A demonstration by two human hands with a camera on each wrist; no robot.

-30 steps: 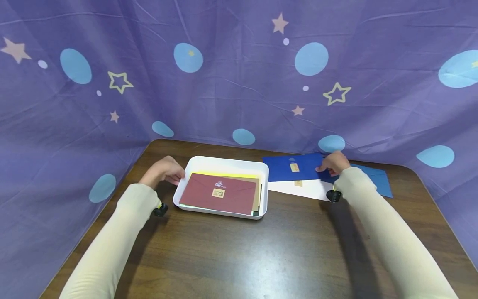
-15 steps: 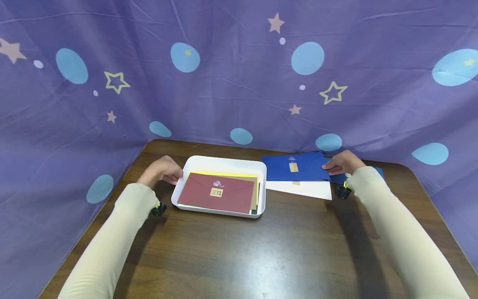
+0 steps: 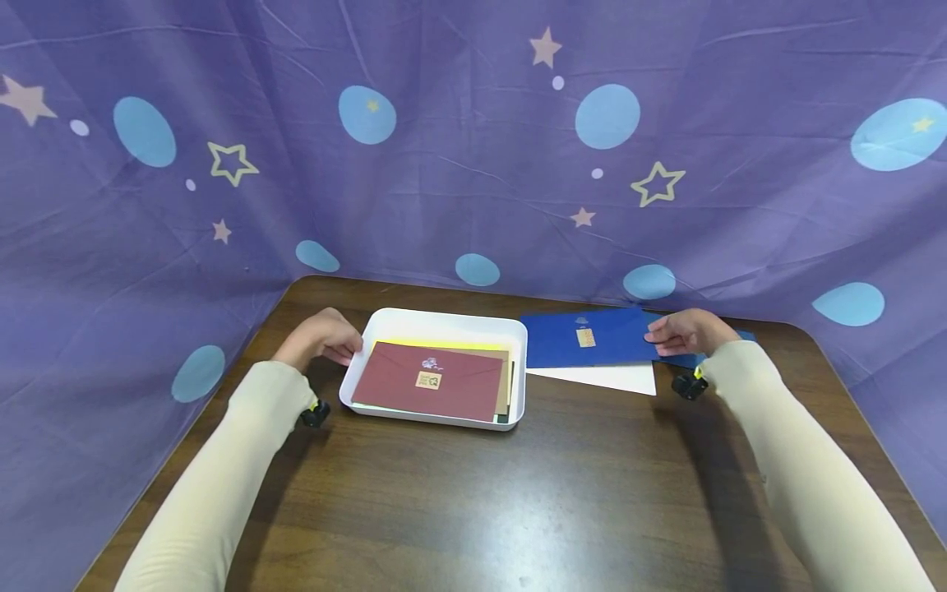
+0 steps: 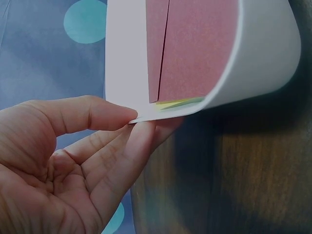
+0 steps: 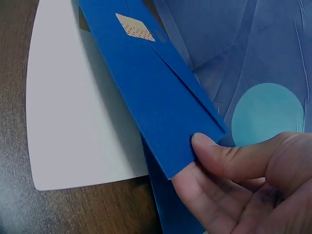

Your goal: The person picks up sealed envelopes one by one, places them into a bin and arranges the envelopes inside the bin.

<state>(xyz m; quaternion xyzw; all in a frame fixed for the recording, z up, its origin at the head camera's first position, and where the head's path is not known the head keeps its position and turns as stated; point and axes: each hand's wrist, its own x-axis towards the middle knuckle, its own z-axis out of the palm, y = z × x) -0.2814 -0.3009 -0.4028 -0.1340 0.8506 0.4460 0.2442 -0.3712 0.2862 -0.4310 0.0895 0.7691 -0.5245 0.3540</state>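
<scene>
My left hand (image 3: 325, 337) pinches the left rim of a white tray (image 4: 273, 44), thumb on the inner side and fingers beneath. Inside the tray lies a stack of envelopes, topped by a dark red envelope (image 3: 429, 382) with a small gold sticker. At the right, my right hand (image 3: 688, 333) pinches the right end of a blue envelope (image 5: 146, 92), thumb on top and fingers under it. In the right wrist view this envelope is raised over a white envelope (image 5: 73, 112) and another blue envelope (image 5: 170, 204), both lying on the table.
The brown wooden table (image 3: 444, 510) runs back to a purple curtain (image 3: 444, 205) with stars and dots. Yellow and tan envelope edges (image 3: 505, 386) show under the red one. The blue envelope's left end comes up close to the tray's right rim.
My right hand has slid to the right, to the blue envelope's end, and the envelope has shifted slightly toward me over the white one. The left hand and tray stay about the same.
</scene>
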